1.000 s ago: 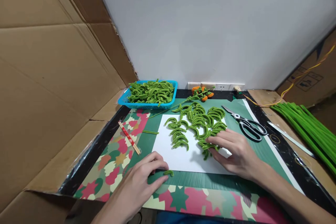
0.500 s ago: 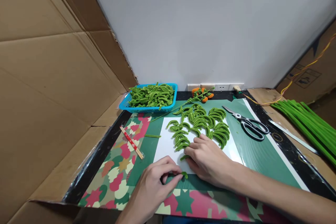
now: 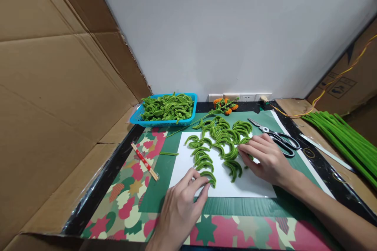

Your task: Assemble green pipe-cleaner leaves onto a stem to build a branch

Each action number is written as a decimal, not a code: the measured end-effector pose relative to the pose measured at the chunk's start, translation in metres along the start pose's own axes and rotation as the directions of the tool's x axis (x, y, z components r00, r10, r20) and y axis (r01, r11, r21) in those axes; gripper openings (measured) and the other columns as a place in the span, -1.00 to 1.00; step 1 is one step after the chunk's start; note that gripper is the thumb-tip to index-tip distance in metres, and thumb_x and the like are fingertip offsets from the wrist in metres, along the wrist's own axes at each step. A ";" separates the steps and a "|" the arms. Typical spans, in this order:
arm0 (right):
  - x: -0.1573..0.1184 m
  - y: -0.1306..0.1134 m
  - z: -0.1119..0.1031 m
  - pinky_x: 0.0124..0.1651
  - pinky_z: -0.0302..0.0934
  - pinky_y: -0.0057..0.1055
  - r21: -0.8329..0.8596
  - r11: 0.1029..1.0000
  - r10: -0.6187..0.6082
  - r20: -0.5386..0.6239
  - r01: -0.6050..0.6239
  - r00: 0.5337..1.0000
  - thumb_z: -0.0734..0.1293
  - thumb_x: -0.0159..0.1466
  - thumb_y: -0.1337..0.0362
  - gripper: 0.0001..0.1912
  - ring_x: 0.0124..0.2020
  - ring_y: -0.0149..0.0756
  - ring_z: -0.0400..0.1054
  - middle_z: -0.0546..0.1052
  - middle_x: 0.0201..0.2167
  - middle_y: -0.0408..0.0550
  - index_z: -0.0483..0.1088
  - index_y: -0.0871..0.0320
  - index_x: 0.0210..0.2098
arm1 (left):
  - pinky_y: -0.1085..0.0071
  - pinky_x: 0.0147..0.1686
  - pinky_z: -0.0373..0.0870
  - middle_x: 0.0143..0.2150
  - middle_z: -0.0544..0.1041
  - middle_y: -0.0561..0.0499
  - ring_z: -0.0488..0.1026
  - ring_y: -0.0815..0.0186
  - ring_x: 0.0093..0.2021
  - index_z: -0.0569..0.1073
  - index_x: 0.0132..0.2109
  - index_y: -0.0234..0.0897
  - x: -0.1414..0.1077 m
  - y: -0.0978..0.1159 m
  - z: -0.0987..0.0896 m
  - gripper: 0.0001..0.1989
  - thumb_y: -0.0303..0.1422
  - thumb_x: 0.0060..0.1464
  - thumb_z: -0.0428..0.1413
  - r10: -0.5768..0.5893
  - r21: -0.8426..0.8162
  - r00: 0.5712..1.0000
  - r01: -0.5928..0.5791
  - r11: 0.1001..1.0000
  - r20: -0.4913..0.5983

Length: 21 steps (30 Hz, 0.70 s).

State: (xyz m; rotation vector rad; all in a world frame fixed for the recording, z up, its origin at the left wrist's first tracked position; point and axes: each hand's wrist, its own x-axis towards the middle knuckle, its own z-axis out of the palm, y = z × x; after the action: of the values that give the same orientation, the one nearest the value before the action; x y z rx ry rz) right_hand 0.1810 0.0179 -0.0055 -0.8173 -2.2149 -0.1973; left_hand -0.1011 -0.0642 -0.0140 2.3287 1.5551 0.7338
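Many short, curved green pipe cleaner pieces point(image 3: 203, 157) lie in clusters on a white sheet of paper point(image 3: 244, 188). At the near end of the left column, my left hand point(image 3: 187, 198) pinches one curved pipe cleaner piece point(image 3: 212, 182) between thumb and forefinger, low against the paper. My right hand point(image 3: 266, 159) rests over the right-hand cluster. Its bent fingers touch the pieces there, and what is between the fingertips is hidden. Just left of it lies a small bunch of curved pieces point(image 3: 233, 168).
A blue basket point(image 3: 163, 122) heaped with green pieces stands at the back left. Scissors point(image 3: 284, 141), wrapped chopsticks point(image 3: 145, 161), a stem with orange flowers point(image 3: 225, 106) and long green pipe cleaners point(image 3: 341, 137) lie around the paper. Cardboard point(image 3: 59, 106) walls the left.
My right hand has moved right from the paper's middle to the right cluster, uncovering a small bunch. My left hand has moved up and right with its piece to the left column's near end.
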 end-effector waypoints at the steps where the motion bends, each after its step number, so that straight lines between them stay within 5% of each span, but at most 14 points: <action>1: -0.003 0.006 -0.001 -0.24 0.07 -0.26 -0.015 1.000 0.004 -0.009 -0.004 1.000 0.30 0.47 0.44 -0.87 -0.39 -0.24 0.30 0.56 -0.43 -0.07 0.47 0.12 -0.16 | 0.48 -0.36 0.40 -0.19 0.52 0.03 0.55 0.36 -0.35 0.57 -0.05 -0.14 0.000 -0.001 -0.001 -0.84 -0.40 0.40 0.08 0.011 0.016 1.000 -0.011 1.000 -0.003; 8: -0.008 0.019 0.001 -0.23 0.07 -0.23 -0.037 0.998 0.048 -0.016 -0.048 0.999 0.29 0.48 0.41 -0.84 -0.38 -0.22 0.34 0.57 -0.43 -0.06 0.51 0.11 -0.17 | 0.51 -0.35 0.38 -0.17 0.51 0.04 0.52 0.41 -0.38 0.56 -0.06 -0.15 -0.002 -0.009 -0.015 -0.84 -0.36 0.44 0.07 -0.033 -0.012 0.999 0.032 0.999 -0.012; 15: -0.007 0.019 0.001 -0.21 0.10 -0.23 -0.043 0.999 0.021 -0.003 -0.021 1.000 0.28 0.49 0.40 -0.83 -0.37 -0.22 0.35 0.60 -0.40 -0.04 0.51 0.13 -0.17 | 0.50 -0.41 0.34 -0.15 0.55 0.07 0.54 0.41 -0.40 0.56 -0.03 -0.11 0.004 -0.010 -0.010 -0.83 -0.37 0.45 0.06 -0.009 0.166 0.998 -0.001 0.986 0.059; 21: -0.007 0.019 0.001 -0.21 0.10 -0.23 -0.025 0.998 0.052 -0.037 -0.053 0.998 0.28 0.48 0.40 -0.81 -0.37 -0.23 0.35 0.59 -0.42 -0.06 0.53 0.11 -0.17 | 0.52 -0.44 0.34 -0.21 0.55 0.05 0.61 0.37 -0.33 0.48 -0.13 -0.16 0.004 -0.005 -0.004 -0.88 -0.32 0.43 0.09 0.002 0.189 0.997 0.012 0.982 -0.073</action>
State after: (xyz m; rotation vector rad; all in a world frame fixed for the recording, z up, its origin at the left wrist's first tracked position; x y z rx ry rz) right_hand 0.1960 0.0294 -0.0131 -0.8788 -2.1584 -0.2138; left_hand -0.1061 -0.0593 -0.0120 2.4558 1.7309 0.7054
